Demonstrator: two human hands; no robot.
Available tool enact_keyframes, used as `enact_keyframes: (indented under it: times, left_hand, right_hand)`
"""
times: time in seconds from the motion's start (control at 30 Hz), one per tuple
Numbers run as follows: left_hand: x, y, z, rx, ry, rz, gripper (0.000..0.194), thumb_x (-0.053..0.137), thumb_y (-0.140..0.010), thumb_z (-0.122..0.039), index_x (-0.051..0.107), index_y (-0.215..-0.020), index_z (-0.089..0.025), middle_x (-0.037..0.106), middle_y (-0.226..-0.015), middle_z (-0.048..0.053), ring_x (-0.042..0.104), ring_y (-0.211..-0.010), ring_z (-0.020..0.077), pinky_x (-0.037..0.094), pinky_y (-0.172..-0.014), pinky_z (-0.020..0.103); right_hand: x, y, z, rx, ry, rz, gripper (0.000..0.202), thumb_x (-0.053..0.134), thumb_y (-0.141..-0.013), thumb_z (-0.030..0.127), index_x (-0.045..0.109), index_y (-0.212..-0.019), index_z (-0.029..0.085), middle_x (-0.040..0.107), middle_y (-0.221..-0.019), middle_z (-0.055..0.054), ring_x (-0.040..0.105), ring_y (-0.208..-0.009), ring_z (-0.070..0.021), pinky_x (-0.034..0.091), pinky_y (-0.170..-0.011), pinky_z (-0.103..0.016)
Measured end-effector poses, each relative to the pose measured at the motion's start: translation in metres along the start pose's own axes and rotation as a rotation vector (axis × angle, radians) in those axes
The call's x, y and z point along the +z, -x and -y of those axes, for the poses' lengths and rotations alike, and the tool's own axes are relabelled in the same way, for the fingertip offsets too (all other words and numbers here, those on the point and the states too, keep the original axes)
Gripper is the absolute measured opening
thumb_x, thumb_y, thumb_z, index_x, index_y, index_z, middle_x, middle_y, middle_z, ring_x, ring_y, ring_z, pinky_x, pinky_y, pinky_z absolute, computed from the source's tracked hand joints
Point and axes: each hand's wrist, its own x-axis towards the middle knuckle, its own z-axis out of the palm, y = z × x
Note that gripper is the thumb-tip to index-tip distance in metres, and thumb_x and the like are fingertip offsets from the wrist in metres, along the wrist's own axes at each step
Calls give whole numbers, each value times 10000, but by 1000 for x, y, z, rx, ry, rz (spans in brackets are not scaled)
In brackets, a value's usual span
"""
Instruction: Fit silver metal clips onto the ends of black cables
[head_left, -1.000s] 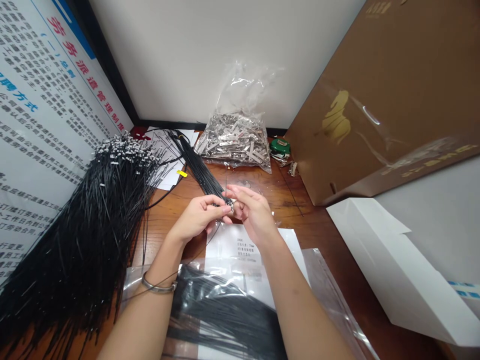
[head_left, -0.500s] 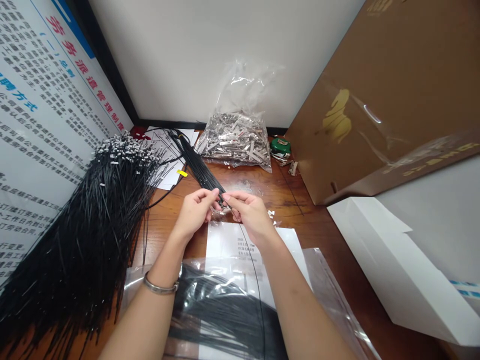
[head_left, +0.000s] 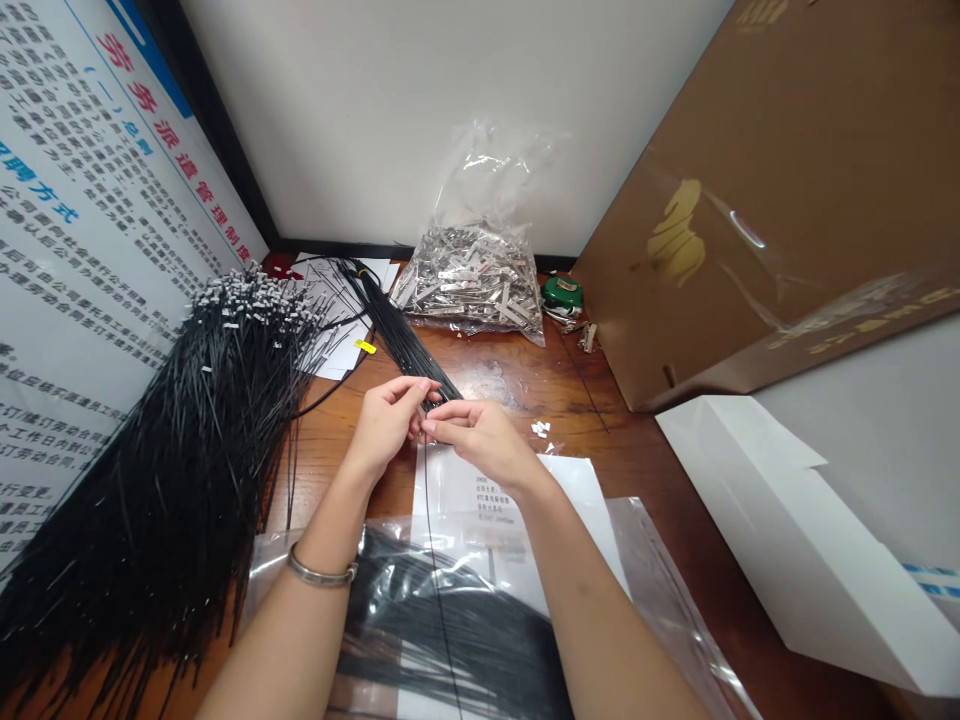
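Note:
Above the printed paper (head_left: 574,500), my left hand (head_left: 382,425) and my right hand (head_left: 487,445) come together, fingertips almost touching. My right thumb and finger pinch a thin black wire (head_left: 435,560), which trails down toward me over the paper and a clear bag. My left fingers are closed too; what sits in them is too small to make out. Just beyond the hands lies a bundle of black wires (head_left: 401,335). A few small white connectors (head_left: 540,430) rest on the wood right of my right hand.
A big heap of black wires with white ends (head_left: 217,400) fills the left side. At the back stands a clear bag of metal strips (head_left: 480,275), beside a green tape measure (head_left: 562,292). A brown box (head_left: 720,230) and a white carton (head_left: 780,520) bound the right. Flat bagged wires (head_left: 465,610) lie under my forearms.
My right hand has shifted left and slightly nearer me, to my left fingertips. The hanging wire has swung left with it. The white connectors are now more fully visible.

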Motion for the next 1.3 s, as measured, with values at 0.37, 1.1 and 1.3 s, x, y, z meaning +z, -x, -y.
enact_keyframes:
  times: [0.37,1.1,1.3]
  left_hand:
    - [4,2,-6,66,48,-73,300,752,-654,-354,697,-846,-130,683,-699,28,405,-402,33,310,-394,196]
    - [2,1,-4,28,123,-118,292,779,-625,-344,657,-775,-125,695,-670,35,388,-392,24,277,-388,183]
    - [2,-1,-1,41,145,-114,318,791,-601,-353,663,-774,-118,678,-650,31,385,-387,23,267,-388,187]
  right_hand:
    - [0,1,1,94,99,53,104,742,-640,258,703,-648,161,714,-658,-37,656,-662,-156,493,-738,-328]
    - [-5,3,8,-48,303,51,150,649,-733,311,699,-721,171,692,-646,-38,612,-612,-158,457,-620,-302]
    - [-57,11,14,-216,718,-917,221,595,-753,368,705,-752,176,631,-594,-21,547,-558,-170,402,-598,-314]
